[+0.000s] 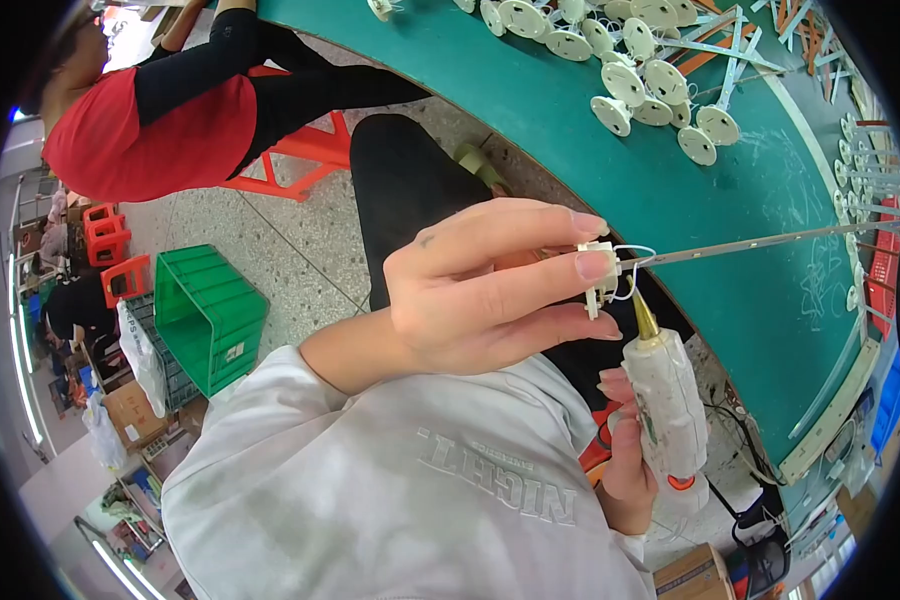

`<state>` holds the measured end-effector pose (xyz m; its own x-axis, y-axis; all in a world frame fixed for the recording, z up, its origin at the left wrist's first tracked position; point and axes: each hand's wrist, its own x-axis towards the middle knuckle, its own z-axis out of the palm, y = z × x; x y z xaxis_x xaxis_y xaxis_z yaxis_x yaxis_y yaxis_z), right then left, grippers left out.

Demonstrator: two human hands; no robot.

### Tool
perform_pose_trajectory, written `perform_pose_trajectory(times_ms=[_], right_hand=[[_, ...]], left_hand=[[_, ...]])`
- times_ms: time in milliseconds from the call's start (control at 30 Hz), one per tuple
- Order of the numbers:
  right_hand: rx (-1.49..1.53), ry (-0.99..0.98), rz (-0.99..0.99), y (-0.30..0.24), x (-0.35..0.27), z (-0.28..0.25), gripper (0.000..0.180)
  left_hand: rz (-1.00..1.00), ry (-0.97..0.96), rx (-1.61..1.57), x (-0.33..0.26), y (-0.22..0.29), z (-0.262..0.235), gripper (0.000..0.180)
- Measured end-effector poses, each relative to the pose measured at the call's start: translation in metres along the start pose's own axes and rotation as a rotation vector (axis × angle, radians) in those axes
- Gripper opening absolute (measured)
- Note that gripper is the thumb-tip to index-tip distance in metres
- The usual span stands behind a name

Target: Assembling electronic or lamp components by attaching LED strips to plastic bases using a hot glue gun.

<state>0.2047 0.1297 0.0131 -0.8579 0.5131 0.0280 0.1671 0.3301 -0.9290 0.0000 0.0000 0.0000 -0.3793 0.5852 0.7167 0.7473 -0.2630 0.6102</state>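
In the head view, your left hand (pixel 485 285) is reaching across the middle of the frame, its fingertips closing on a small white fitting (pixel 598 272) just right of centre. A thin, flat strip (pixel 760 245) is running from that fitting toward the right edge, passing over the green table (pixel 530 95), and a loop of white wire (pixel 638 250) is curving out beside your fingertips.

Your right hand (pixel 628 465), at the lower right of centre, is wrapping round the handle of a whitish glue gun (pixel 667 400) — its brass-coloured nozzle (pixel 645 316) is pointing up toward the fitting. Whether the tip is touching the wire or only sitting just beside it, you probably can't tell from this angle.

At the upper right, white round pieces (pixel 664 82) are lying in a cluster on the table, with strips among them. At the upper left, a co-worker in a red top (pixel 160 140) is sitting on a red stool (pixel 305 148) — and a green crate (pixel 238 330) is standing on the floor at the left.
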Motion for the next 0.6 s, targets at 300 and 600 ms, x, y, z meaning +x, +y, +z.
perform_pose_trajectory(times_ms=[300, 600], right_hand=[[-0.052, -0.125, -0.136, 0.001, -0.004, -0.008, 0.034], [0.003, 0.024, -0.034, 0.009, -0.009, -0.001, 0.029]], left_hand=[[0.037, -0.009, 0.011, 0.001, 0.001, 0.008, 0.064], [0.064, 0.168, 0.049, 0.004, 0.003, 0.015, 0.042]])
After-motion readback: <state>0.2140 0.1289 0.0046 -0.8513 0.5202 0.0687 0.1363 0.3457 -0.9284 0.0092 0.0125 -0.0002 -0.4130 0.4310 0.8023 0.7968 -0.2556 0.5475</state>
